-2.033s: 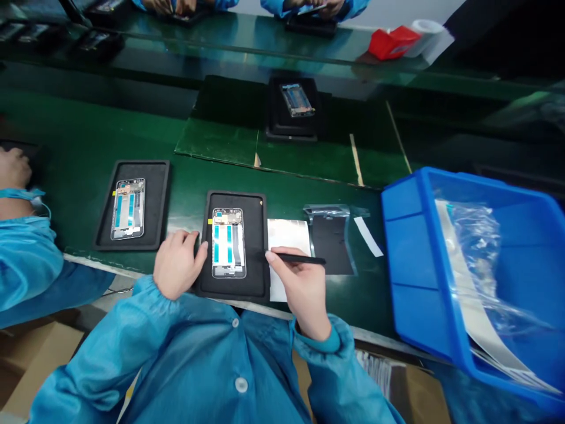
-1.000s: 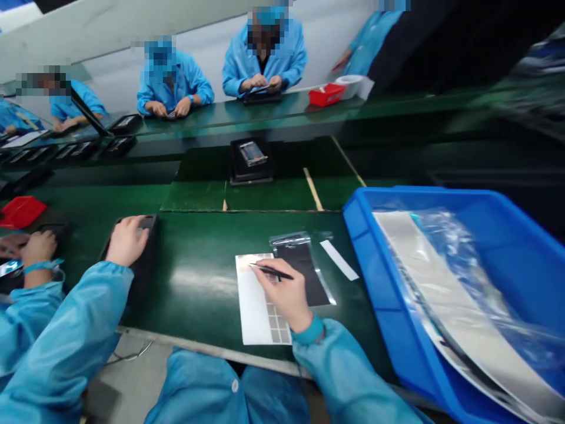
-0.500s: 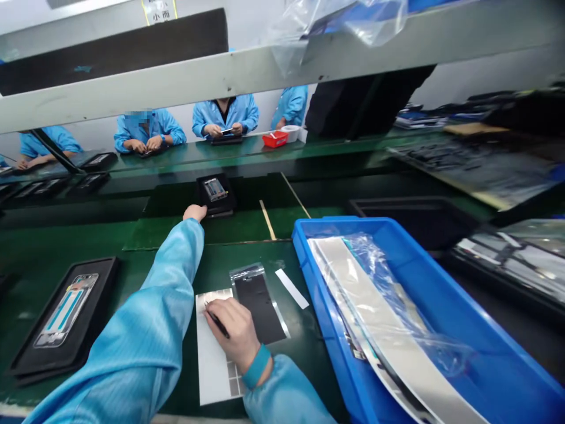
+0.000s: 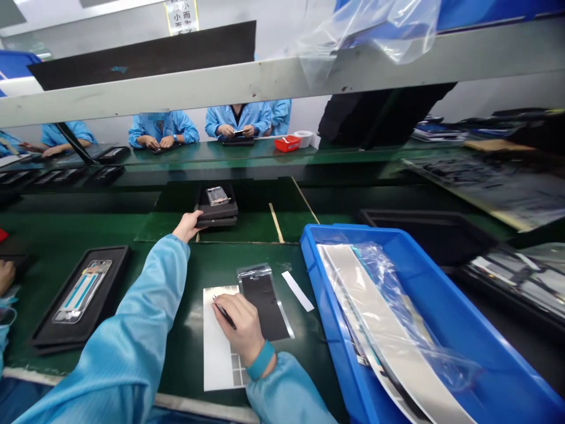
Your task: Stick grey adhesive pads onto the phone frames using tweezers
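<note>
My left hand [image 4: 189,225] reaches forward and grips the near left edge of a black foam tray [image 4: 216,213]. A phone frame [image 4: 218,196] lies in that tray, which rests over another dark tray. Closer in, my right hand [image 4: 242,327] pinches a dark, slim tool that looks like tweezers [image 4: 225,313]. Its tip is at the upper part of a white sticker sheet [image 4: 216,353] with grey squares. Partly behind the hand lies a black sheet in a clear sleeve [image 4: 265,303]. A white strip [image 4: 298,291] is to its right.
At left, another black tray [image 4: 46,330] holds a phone frame with blue strips [image 4: 83,291]. A blue bin [image 4: 445,282] with long silvery sheets and plastic film fills the right. A co-worker's hand [image 4: 6,275] shows at the left edge. Others sit across the bench under a shelf beam [image 4: 176,88].
The tray under my left hand has come slightly nearer, and its lower tray shows more. My right hand stays over the sheet. The view has turned a little left, bringing in a co-worker's hand.
</note>
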`<state>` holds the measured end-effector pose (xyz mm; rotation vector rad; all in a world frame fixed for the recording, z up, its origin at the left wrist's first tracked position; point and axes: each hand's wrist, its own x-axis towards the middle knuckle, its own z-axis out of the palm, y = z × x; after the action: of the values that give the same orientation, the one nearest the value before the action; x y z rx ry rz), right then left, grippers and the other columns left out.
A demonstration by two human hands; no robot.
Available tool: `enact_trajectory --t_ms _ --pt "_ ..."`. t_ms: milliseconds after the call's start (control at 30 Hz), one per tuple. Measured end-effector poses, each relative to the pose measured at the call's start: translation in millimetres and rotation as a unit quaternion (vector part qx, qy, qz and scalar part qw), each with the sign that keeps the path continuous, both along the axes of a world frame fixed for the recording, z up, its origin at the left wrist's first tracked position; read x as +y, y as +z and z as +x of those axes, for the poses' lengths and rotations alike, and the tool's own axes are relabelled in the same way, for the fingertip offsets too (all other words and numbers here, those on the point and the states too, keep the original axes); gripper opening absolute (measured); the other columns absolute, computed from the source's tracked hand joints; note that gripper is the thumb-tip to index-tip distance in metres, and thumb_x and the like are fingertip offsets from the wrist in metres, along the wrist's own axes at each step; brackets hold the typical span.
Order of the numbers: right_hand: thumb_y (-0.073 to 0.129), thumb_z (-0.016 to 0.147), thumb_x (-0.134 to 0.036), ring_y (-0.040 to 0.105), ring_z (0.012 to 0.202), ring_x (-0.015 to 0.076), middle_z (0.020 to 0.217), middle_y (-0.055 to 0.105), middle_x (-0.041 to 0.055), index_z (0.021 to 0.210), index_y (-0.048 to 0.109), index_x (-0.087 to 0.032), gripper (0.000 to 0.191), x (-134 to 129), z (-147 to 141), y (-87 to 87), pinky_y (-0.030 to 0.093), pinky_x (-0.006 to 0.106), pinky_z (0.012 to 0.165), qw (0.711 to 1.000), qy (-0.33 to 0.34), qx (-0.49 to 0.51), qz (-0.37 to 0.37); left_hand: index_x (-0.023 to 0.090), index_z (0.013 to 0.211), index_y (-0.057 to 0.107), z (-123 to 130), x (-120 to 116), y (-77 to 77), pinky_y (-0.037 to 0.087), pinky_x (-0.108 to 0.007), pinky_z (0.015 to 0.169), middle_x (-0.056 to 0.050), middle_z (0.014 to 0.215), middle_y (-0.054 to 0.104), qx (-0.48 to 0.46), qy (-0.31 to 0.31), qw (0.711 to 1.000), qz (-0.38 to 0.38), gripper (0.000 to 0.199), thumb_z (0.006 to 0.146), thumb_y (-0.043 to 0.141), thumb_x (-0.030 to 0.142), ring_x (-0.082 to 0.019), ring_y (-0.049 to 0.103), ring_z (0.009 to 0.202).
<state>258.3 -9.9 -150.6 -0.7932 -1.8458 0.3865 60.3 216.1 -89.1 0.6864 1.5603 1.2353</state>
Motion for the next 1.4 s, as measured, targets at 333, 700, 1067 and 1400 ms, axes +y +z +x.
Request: enact_trajectory --t_ms 333,700,1067,1400 --pt "0.071 0.082 -0.011 0.074 0.079 0.0241 0.090 0.078 0.0060 0.100 0.071 -0.026 0.023 -12 6 3.9 0.059 0.040 0.069 0.995 -0.050 0.072 0.046 0.016 0.108 0.063 -69 -237 -24.4 0.055 -0.027 0.074 -0.008 0.100 0.072 -0.051 0.050 0.996 0.045 0.043 0.073 0.082 0.031 -0.019 0.071 0.086" --pt "0.065 0.080 -0.030 0.053 0.054 0.0120 0.066 0.059 -0.0025 0.089 0.068 -0.019 0.014 -19 -21 25.8 0.045 0.027 0.053 0.873 -0.045 0.279 -0.398 0.020 0.107 0.063 -80 -321 -15.6 0.056 -0.035 0.089 -0.008 0.102 0.074 -0.094 0.071 0.992 0.052 0.046 0.069 0.083 0.039 -0.025 0.071 0.100" --pt "0.082 0.071 -0.052 0.027 0.037 0.0036 0.054 0.036 -0.0141 0.080 0.046 -0.025 0.046 -53 -127 38.8 0.021 0.018 0.034 0.698 -0.023 0.496 -0.516 0.024 0.117 0.047 -19 -286 -39.2 0.051 -0.036 0.101 -0.011 0.126 0.065 -0.062 0.180 0.977 0.098 0.042 0.085 0.071 0.034 -0.022 0.066 0.115" --pt "0.075 0.070 -0.025 0.075 0.070 0.0221 0.080 0.079 0.0052 0.096 0.066 -0.017 0.029 17 -102 50.2 0.063 0.032 0.061 0.746 -0.035 0.370 -0.553 0.022 0.103 0.051 -41 -279 -26.3 0.058 -0.043 0.087 -0.013 0.106 0.070 -0.197 0.089 0.970 0.115 0.052 0.079 0.062 0.067 -0.028 0.071 0.103"
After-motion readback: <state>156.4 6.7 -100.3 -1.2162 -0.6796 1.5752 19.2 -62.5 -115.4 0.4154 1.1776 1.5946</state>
